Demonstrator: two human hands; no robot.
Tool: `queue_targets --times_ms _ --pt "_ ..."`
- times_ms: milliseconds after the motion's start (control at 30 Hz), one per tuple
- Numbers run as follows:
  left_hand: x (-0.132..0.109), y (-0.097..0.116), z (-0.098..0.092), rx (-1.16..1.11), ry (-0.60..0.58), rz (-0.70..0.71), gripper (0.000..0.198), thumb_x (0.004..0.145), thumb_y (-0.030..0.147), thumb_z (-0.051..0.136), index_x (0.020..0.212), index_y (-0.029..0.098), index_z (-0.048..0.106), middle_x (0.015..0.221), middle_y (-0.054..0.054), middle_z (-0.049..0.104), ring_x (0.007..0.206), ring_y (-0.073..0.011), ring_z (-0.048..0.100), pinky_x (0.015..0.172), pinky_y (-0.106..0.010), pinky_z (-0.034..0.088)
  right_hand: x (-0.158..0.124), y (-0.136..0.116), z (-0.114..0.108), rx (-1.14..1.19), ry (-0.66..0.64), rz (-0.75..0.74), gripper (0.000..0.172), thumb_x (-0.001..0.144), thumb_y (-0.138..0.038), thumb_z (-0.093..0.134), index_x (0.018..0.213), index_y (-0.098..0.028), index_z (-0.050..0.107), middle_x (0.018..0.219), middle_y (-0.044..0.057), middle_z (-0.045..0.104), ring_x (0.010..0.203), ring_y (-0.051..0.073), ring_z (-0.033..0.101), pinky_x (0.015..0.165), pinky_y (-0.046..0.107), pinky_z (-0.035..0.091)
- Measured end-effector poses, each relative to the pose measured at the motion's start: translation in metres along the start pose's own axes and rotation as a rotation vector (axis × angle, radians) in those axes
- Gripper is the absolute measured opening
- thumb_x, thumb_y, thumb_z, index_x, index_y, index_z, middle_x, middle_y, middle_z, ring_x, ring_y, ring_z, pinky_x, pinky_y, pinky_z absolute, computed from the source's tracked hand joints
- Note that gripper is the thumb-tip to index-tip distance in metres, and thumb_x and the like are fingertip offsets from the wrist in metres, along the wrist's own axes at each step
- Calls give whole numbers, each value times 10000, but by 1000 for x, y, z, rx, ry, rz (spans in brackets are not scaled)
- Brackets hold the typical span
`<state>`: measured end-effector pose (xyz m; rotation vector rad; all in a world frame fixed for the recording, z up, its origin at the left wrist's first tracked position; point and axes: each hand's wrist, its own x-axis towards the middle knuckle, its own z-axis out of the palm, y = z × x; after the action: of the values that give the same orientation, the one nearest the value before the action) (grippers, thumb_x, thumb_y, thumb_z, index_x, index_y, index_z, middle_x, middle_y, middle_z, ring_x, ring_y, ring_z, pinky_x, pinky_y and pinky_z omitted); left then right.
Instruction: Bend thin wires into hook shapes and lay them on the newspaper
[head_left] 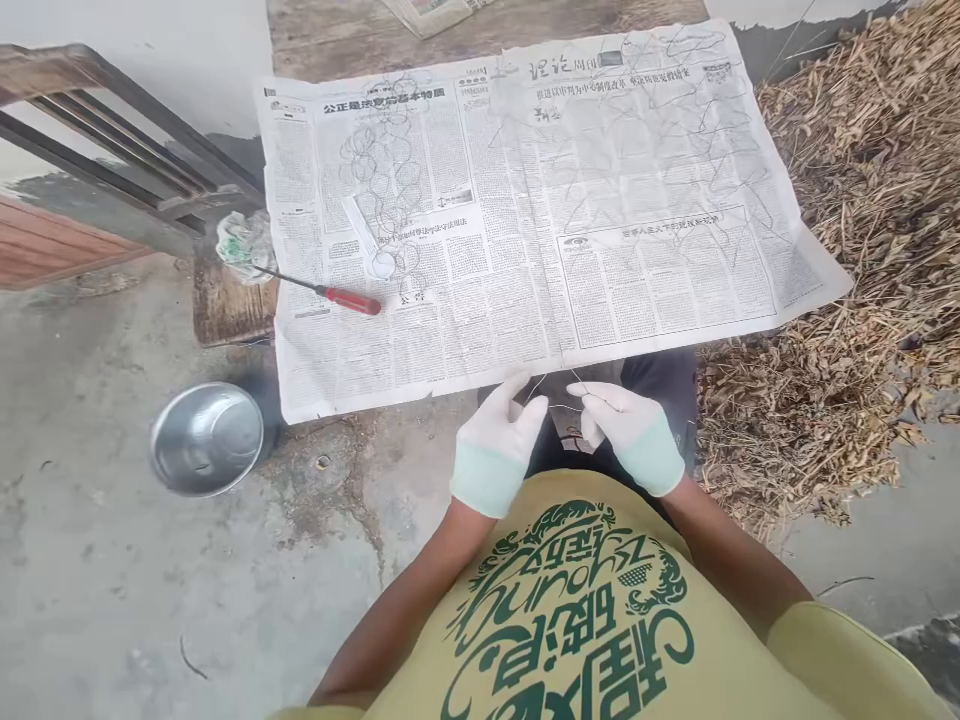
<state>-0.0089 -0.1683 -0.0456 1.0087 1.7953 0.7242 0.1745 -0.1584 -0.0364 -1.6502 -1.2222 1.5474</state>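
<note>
Both hands wear white gloves with mint cuffs and meet in front of the newspaper's near edge. A thin wire [564,407] runs between them, bent, with its ends rising above the fingers. My left hand [502,425] pinches it on one side, thumb and fingers together. On the other side my right hand [619,420] has its fingers closed on the same wire. Spread over the newspaper [495,340] are several round wire loops [390,140] on the left and angular bent wires [675,130] on the right.
A red-handled screwdriver [349,299] lies at the newspaper's left edge, its shaft reaching a crumpled plastic bag [246,245]. A white strip-shaped object [367,237] rests among the loops. A metal bowl [207,440] stands on the floor. Dry stalks [847,370] are heaped right; a wooden chair [112,125] stands left.
</note>
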Motion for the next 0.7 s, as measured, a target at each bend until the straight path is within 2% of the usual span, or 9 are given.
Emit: queue_targets --times_ms 67,167,367,500,633,700 --pt "4 1 10 -23 -14 -42 447 852 424 781 1253 227 778 715 6 668 741 -202 648 788 -327 532 1 0 6 -31 -18 -15 352 967 -375 555 1172 -200 781 625 -10 665 568 151 584 612 307 554" --pt "10 -2 18 -109 4 -27 396 807 317 798 1189 211 803 732 5 653 712 -180 604 763 -308 513 2 5 12 -83 -44 -57 357 965 -362 545 1184 -212 784 634 -10 676 566 153 594 637 313 574" --pt "6 -7 24 -98 8 3 427 795 155 716 1213 210 786 732 13 648 673 -162 569 722 -292 491 0 18 7 -87 -83 -147 356 960 -374 562 1173 -205 792 672 5 703 570 158 609 654 319 589" --pt "1 -1 29 -56 5 -10 426 863 249 698 1280 172 748 747 1 656 693 -169 603 745 -307 508 -1 15 -8 -71 -80 -94 361 969 -360 546 1174 -181 784 652 0 697 565 148 603 652 302 583" --pt "-4 4 28 -41 -55 10 562 949 416 636 1444 150 631 812 -14 709 744 -174 661 810 -321 546 2 10 -28 -13 -99 -40 367 976 -346 544 1194 -161 775 624 -15 677 534 126 570 589 268 539" --pt "-8 7 27 -44 -76 42 570 946 453 655 1442 174 642 888 -29 754 785 -174 688 857 -321 561 3 12 -36 27 -116 -47 368 977 -348 547 1196 -157 773 616 -20 668 526 120 558 572 258 521"
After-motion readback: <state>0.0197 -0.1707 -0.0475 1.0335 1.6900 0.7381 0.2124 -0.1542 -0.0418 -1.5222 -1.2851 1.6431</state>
